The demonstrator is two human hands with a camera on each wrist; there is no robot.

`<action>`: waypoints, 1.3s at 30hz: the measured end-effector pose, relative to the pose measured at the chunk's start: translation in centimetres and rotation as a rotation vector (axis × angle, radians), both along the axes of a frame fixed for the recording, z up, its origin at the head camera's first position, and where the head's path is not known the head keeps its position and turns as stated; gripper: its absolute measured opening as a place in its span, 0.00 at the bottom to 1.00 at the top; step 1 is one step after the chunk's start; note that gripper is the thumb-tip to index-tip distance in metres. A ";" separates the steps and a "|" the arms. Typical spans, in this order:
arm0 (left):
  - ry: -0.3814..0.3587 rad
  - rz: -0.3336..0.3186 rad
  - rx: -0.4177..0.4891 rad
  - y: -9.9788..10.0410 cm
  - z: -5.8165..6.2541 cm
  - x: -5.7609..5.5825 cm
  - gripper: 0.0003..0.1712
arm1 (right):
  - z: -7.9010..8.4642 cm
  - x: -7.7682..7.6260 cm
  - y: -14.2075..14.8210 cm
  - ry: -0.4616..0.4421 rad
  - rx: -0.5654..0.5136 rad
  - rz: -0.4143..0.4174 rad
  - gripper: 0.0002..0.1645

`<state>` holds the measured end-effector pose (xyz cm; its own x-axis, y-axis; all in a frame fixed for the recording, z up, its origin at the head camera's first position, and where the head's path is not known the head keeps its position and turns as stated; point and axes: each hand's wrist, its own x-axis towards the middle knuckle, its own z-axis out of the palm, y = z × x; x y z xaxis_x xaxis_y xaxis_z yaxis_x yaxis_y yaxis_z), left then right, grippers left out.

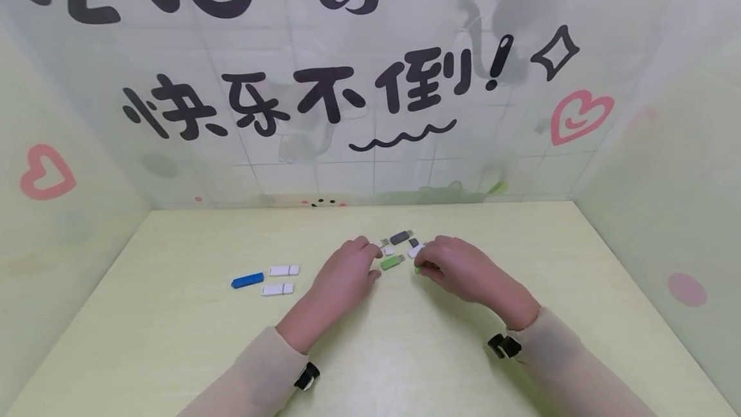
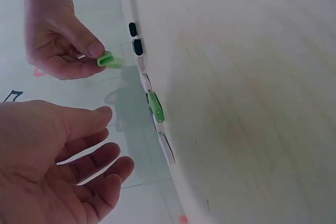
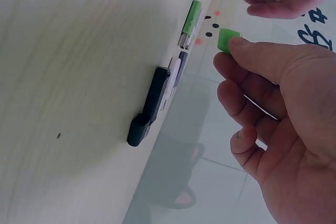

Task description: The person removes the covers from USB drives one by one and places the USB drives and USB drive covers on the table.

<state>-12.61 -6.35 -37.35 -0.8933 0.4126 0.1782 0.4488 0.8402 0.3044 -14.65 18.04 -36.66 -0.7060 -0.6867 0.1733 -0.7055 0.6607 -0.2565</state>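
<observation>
Between thumb and forefinger my right hand pinches a small green cap, held above the table. The uncapped green USB stick lies between my two hands, its metal plug bare. My left hand is beside it, fingers loosely bent and holding nothing, as the left wrist view shows. Just behind lie a dark grey USB stick, its loose dark cap and a white cap. A white USB stick is partly hidden by my right hand, and another behind my left fingers.
To the left lie a blue USB stick and two capped white ones, one farther back and one nearer. Printed panels with writing stand behind and at both sides of the pale wooden table.
</observation>
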 end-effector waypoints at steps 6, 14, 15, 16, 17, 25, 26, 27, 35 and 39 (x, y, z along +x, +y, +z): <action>0.082 -0.009 -0.027 -0.9 0.1 1.2 0.17 | -0.3 -0.9 -0.6 -0.010 0.030 0.009 0.06; 0.174 0.012 -0.102 -2.4 0.5 2.6 0.20 | -1.2 -1.9 -1.0 -0.032 0.063 0.004 0.06; 0.180 0.018 -0.115 -2.7 0.6 2.8 0.20 | -1.3 -2.0 -1.1 -0.036 0.063 0.007 0.07; 0.183 0.023 -0.126 -2.9 0.5 3.0 0.21 | -1.4 -2.1 -1.1 -0.039 0.063 0.011 0.07; 0.185 0.029 -0.134 -3.2 0.5 3.1 0.22 | -1.4 -2.2 -1.1 -0.042 0.065 0.013 0.07; 0.165 0.074 -0.143 -5.5 0.2 4.3 0.25 | -1.8 -2.8 -1.7 -0.082 0.071 0.024 0.07; 0.168 0.078 -0.140 -5.8 0.2 4.3 0.25 | -1.8 -2.8 -1.8 -0.084 0.075 0.024 0.07; 0.171 0.082 -0.136 -6.1 0.1 4.4 0.25 | -1.8 -2.9 -1.9 -0.082 0.079 0.027 0.07; 0.193 0.098 -0.110 -7.7 0.0 4.9 0.26 | -1.9 -3.1 -2.2 -0.072 0.099 0.028 0.07; 0.197 0.103 -0.103 -8.2 0.0 5.0 0.27 | -1.8 -3.2 -2.2 -0.072 0.103 0.036 0.08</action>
<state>-7.58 -14.51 -37.30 -0.8838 0.3463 0.3146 0.4014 0.9067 0.1295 -17.82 15.79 -38.45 -0.6889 -0.7231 0.0508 -0.7113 0.6608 -0.2394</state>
